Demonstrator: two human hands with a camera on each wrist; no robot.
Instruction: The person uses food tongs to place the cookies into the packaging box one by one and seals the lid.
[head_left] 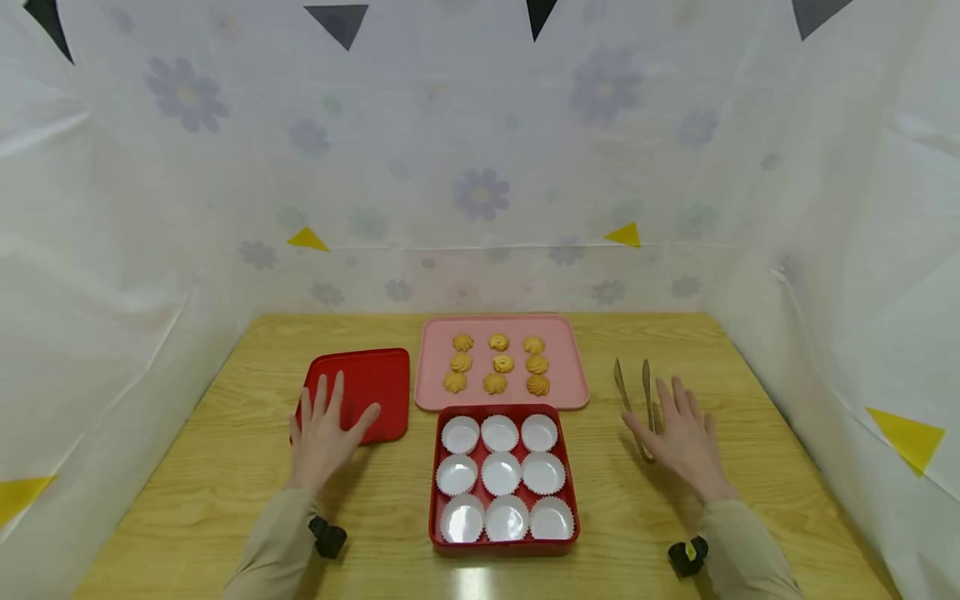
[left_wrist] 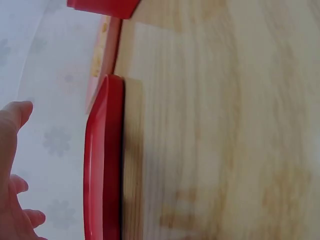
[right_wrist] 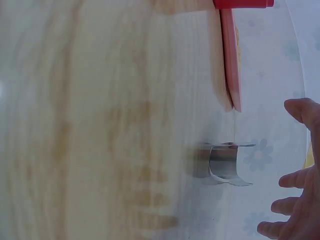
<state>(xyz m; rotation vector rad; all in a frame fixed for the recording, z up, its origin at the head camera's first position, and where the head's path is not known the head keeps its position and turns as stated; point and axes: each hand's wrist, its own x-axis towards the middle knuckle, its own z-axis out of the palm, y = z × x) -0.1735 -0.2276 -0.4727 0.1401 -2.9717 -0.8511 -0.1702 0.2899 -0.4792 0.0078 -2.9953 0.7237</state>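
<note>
My left hand is spread over the near left part of a red lid, holding nothing. In the left wrist view its fingers stand apart above the lid's raised rim. My right hand, fingers also spread, hovers just right of metal tongs and covers part of them. The right wrist view shows the tongs' bent end on the table, apart from the fingers. Between the hands sits a red box with rows of white paper cups.
A pink tray behind the red box carries rows of piped cookies. All stand on a wooden table. White patterned sheeting closes off the back and both sides. Each wrist wears a small black camera.
</note>
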